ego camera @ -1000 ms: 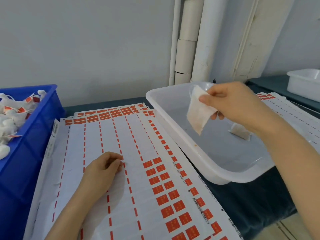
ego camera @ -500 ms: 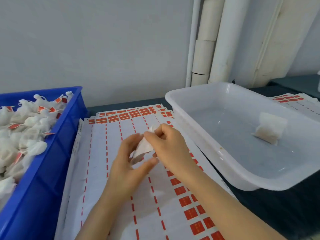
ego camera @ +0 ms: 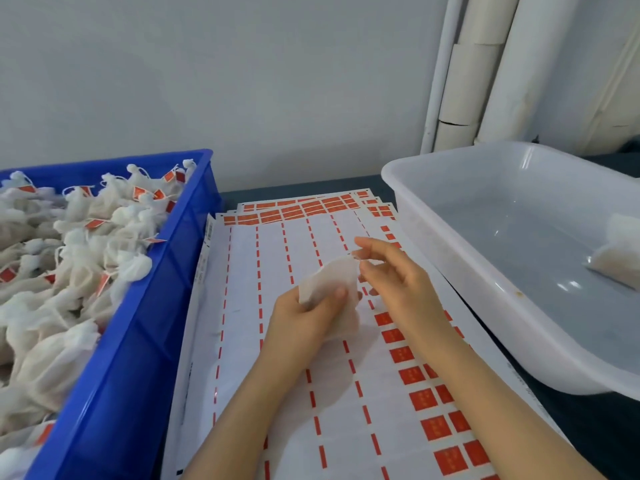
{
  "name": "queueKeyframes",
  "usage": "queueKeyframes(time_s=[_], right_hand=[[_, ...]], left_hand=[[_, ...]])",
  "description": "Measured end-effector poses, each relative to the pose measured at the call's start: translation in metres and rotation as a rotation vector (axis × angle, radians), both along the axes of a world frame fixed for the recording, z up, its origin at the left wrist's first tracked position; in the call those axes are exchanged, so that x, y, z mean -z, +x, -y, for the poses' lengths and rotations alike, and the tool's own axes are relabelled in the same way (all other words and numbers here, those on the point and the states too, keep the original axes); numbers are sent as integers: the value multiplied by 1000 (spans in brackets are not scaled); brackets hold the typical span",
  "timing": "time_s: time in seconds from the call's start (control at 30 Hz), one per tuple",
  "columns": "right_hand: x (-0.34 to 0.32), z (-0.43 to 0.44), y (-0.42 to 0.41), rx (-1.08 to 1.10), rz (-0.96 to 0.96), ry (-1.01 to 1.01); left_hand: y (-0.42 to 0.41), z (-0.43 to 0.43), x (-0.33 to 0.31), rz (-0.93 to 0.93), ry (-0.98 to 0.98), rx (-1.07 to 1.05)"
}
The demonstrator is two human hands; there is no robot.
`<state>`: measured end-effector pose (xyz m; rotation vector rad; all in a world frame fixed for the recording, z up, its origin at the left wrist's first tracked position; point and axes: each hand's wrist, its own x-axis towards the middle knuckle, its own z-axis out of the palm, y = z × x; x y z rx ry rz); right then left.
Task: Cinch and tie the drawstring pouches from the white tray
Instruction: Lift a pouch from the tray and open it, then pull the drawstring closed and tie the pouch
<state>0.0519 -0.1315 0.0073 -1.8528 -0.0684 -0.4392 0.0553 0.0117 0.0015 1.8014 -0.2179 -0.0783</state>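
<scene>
A white drawstring pouch [ego camera: 332, 284] is held above the label sheets at the middle of the view. My left hand [ego camera: 304, 320] grips its lower part, thumb pressed on the front. My right hand [ego camera: 391, 275] pinches the pouch's upper right corner between fingertips, the other fingers spread. The white tray [ego camera: 450, 244] stands to the right, and one more filled pouch [ego camera: 620, 258] lies inside it at the right edge of the view.
A blue crate [ego camera: 145, 323] on the left is heaped with tied white pouches [ego camera: 69, 258] carrying red tags. White sheets with red labels [ego camera: 332, 403] cover the dark table under my hands. White pipes [ego camera: 485, 71] run up the wall behind.
The pouch went from my right hand over the tray to both hands above the sheets. My left hand left the sheet and took the pouch; my right hand now pinches its upper corner.
</scene>
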Motion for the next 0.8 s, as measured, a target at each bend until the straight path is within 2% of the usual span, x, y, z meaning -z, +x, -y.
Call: queueKeyframes(time_s=[0.1,0.2,0.33,0.53,0.8], right_hand=[[2,-3,-1,-72,-4,-34],[3,-3,-2,-34,-9,-69],[6,1,-3,36,16,-36],[4,-5,-6,32,44,-41],[3,-6,-8,17,104,-78]], left_hand=[[-1,1,-4,-33,-69,25],[-2,0,-5,-29,-121,38],[-1,0,-6,-23,-75,-4],[-1,0,-10,22,-123,-48],[2,1,-5,-28,-96,-142]])
